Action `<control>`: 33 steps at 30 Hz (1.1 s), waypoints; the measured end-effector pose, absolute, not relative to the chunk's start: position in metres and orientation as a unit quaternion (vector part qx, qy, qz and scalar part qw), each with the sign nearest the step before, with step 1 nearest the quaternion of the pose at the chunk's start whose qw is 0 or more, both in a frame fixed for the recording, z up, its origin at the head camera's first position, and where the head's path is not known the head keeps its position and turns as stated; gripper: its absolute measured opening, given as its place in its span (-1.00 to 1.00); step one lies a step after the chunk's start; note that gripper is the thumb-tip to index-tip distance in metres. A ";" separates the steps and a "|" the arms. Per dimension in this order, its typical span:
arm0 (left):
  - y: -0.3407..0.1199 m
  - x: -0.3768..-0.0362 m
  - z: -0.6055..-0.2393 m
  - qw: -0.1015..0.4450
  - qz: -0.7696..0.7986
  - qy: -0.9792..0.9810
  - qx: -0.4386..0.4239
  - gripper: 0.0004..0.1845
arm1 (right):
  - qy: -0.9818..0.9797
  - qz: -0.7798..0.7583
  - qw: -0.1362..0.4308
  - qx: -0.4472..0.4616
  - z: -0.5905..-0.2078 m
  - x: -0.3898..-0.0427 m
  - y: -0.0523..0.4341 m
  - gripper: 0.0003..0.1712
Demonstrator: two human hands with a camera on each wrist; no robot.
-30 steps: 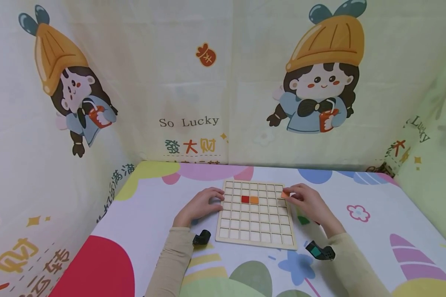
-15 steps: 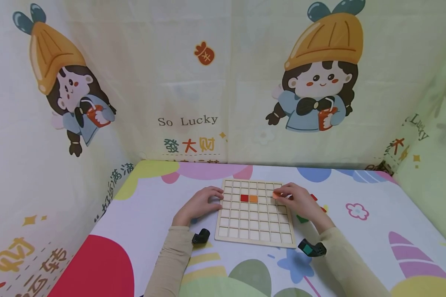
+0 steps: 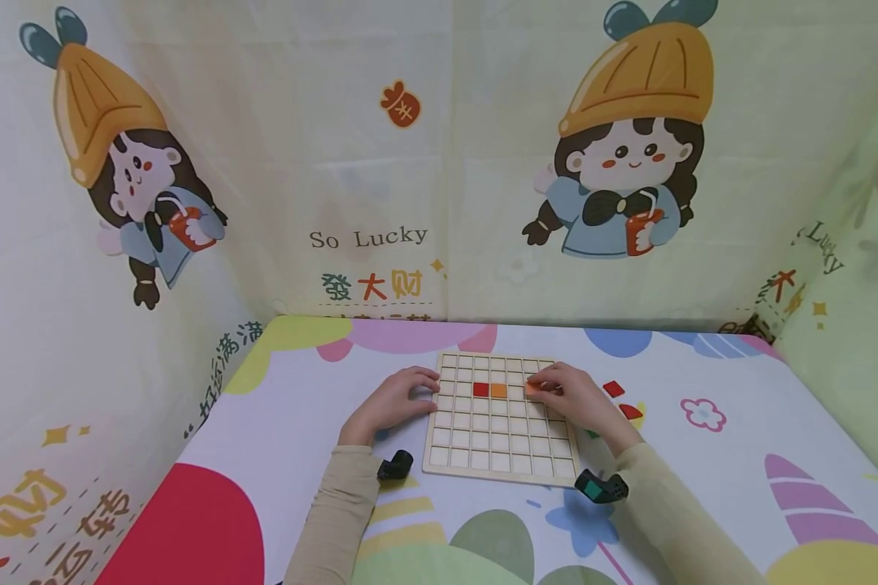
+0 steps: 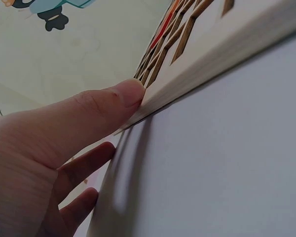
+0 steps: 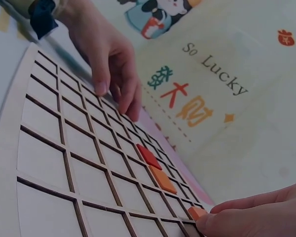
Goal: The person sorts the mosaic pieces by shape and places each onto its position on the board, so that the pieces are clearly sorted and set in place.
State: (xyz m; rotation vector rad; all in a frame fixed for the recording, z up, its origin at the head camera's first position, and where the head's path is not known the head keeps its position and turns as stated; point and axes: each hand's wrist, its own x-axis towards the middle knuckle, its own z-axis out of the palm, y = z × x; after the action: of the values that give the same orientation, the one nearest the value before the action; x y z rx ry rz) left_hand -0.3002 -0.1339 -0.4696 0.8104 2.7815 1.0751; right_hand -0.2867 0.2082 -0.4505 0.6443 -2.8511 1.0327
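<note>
A square wooden grid board (image 3: 501, 478) lies on the table between both hands. Inside it, a red tile (image 3: 480, 390) and an orange tile (image 3: 498, 391) sit side by side in neighbouring cells near the upper middle. My right hand (image 3: 581, 405) pinches another orange tile (image 5: 196, 212) between thumb and fingertips, low over the board's right side in the same row. At the opposite edge, my left hand (image 3: 391, 402) rests with relaxed fingers. In the left wrist view its thumb (image 4: 130, 92) touches the board's side; the other fingers (image 4: 86, 165) are spread below.
Two red pieces, one a square tile (image 3: 613, 388) and one partly over a yellow patch (image 3: 631, 412), lie right of the board by my forearm. A green piece there is mostly hidden. Wrist cameras (image 3: 395, 465) sit on both sleeves. A printed curtain (image 3: 483, 179) stands behind the table.
My right hand has moved left with the orange tile, from the board's right edge to over its cells, uncovering red pieces at the right. The left hand stays at the edge.
</note>
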 end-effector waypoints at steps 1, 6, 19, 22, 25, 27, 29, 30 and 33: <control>-0.134 -0.300 -0.469 0.025 0.349 0.899 0.264 -0.75 | -0.919 0.334 0.021 0.210 -0.451 -0.287 0.207 -0.64; -0.134 -0.300 -0.468 0.028 0.347 0.900 0.263 -0.74 | -0.913 0.333 0.030 0.235 -0.452 -0.288 0.201 -0.68; -0.135 -0.299 -0.468 0.025 0.343 0.899 0.269 -0.73 | -0.911 0.336 0.030 0.236 -0.457 -0.291 0.185 -0.71; -0.135 -0.299 -0.468 0.024 0.343 0.899 0.270 -0.73 | -0.913 0.334 0.030 0.233 -0.459 -0.293 0.184 -0.73; -0.135 -0.298 -0.467 0.023 0.346 0.899 0.270 -0.73 | -0.916 0.330 0.030 0.227 -0.461 -0.294 0.183 -0.73; -0.134 -0.298 -0.467 0.022 0.349 0.897 0.271 -0.73 | -0.917 0.332 0.028 0.221 -0.462 -0.294 0.183 -0.73; -0.134 -0.297 -0.466 0.022 0.349 0.897 0.271 -0.74 | -0.918 0.333 0.025 0.213 -0.462 -0.294 0.183 -0.73; -0.134 -0.297 -0.466 0.022 0.348 0.897 0.271 -0.74 | -0.918 0.335 0.025 0.210 -0.462 -0.294 0.183 -0.73; -0.134 -0.297 -0.465 0.023 0.348 0.897 0.270 -0.74 | -0.919 0.335 0.026 0.205 -0.461 -0.293 0.182 -0.74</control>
State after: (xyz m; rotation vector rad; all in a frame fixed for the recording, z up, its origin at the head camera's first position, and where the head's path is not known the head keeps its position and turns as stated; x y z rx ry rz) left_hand -0.2972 -0.1337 -0.4651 0.8372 2.7789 1.0779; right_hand -0.2929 0.1824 -0.4613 0.6340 -2.8414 1.0362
